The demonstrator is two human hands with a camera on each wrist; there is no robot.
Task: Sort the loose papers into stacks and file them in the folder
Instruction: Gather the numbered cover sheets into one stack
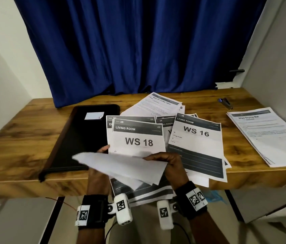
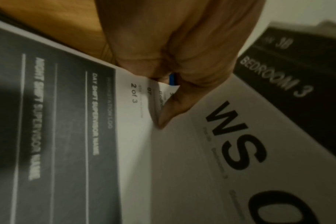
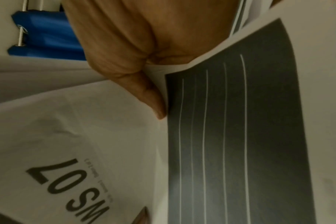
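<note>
Both hands hold a small bunch of white sheets point(image 1: 121, 167), blank side up, above the table's near edge. My left hand point(image 1: 102, 150) is mostly under the bunch and pinches its left part; in the left wrist view the thumb point(image 2: 169, 112) presses on a "WS" sheet point(image 2: 192, 174). At the bunch's right edge, my right hand point(image 1: 164, 160) grips with the thumb point(image 3: 155, 100) on top. Loose papers lie fanned in the middle, with "WS 18" point(image 1: 137, 138) and "WS 16" point(image 1: 196, 136) uppermost. The black folder point(image 1: 79, 141) lies shut to the left.
A separate stack headed "Wipe Drying Mat" point(image 1: 268, 138) lies at the right of the wooden table point(image 1: 15, 138). A stapler point(image 1: 225, 103) sits at the back right. A blue curtain point(image 1: 138, 41) hangs behind. Some sheets overhang the near edge.
</note>
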